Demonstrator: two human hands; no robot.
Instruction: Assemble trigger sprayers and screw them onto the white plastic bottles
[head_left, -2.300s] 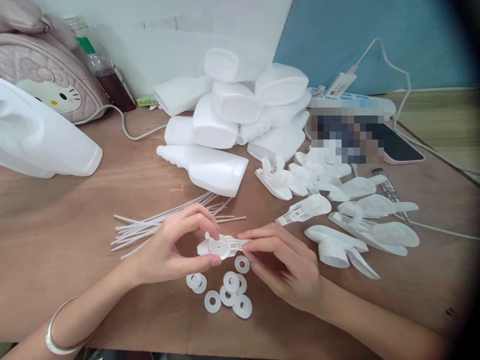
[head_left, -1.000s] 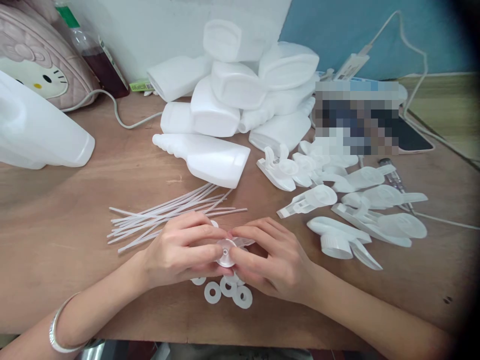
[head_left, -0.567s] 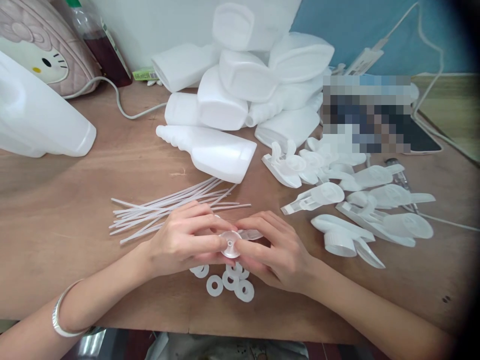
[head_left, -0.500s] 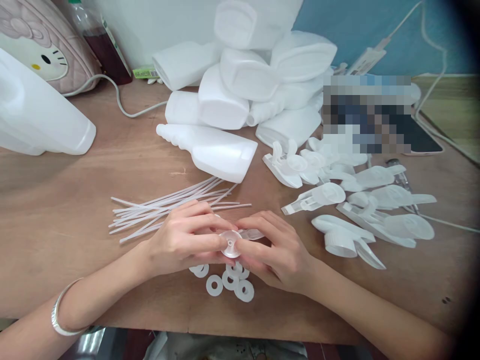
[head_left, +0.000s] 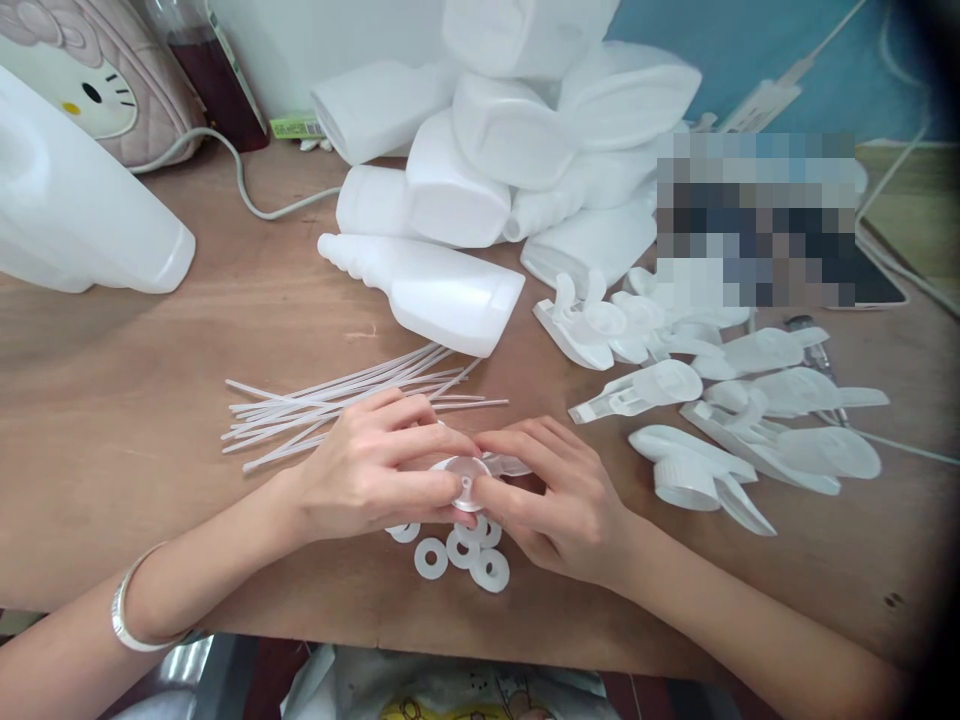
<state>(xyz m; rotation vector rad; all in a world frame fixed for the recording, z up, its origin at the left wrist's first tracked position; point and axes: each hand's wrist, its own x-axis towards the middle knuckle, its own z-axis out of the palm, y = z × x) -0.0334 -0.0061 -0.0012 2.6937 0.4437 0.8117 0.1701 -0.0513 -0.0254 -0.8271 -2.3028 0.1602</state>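
Observation:
My left hand (head_left: 375,475) and my right hand (head_left: 559,495) meet over the wooden table (head_left: 150,340) and together grip a white spray-trigger head (head_left: 469,470), its round cap opening facing me. Both thumbs press at that opening. Several white ring washers (head_left: 461,555) lie flat on the table just below my hands. A bundle of thin clear dip tubes (head_left: 337,400) lies fanned out behind my left hand.
Several white trigger heads (head_left: 712,400) lie to the right. White plastic bottles (head_left: 510,160) are heaped at the back, one lying alone (head_left: 427,290) in front. A large white jug (head_left: 82,210), a pink bag (head_left: 82,80), a drink bottle (head_left: 202,70) and a cable (head_left: 247,190) sit at left.
My hands have closed together around the trigger head and turned its cap opening toward me. The view has tilted down, so everything on the table sits a little higher in frame.

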